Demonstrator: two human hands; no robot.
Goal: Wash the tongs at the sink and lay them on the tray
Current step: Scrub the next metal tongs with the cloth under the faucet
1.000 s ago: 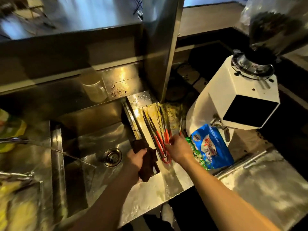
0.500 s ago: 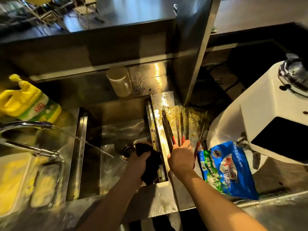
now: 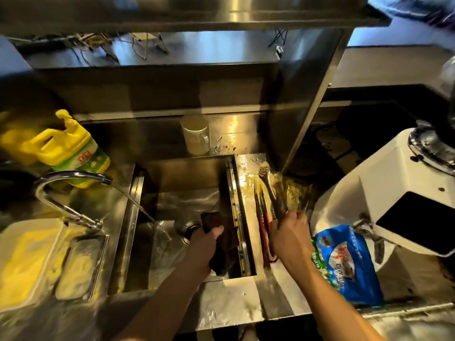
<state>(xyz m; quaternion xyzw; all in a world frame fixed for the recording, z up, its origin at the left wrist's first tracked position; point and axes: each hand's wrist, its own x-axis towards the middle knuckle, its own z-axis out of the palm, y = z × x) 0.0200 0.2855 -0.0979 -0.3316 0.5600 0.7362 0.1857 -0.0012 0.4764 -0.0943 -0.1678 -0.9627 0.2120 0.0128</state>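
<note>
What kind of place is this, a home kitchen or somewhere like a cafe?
Probably a cafe or small restaurant's work area. The steel sink is set in an all-steel counter with a steel shelf above, several tongs lie beside the basin, and a white coffee grinder stands at the right.

tongs [image 3: 272,193] handle hidden in fist, grinder [image 3: 403,193] cropped — left counter blurred

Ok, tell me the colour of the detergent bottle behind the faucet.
Bright yellow, with a green and white label; the detergent bottle shows in the head view.
</note>
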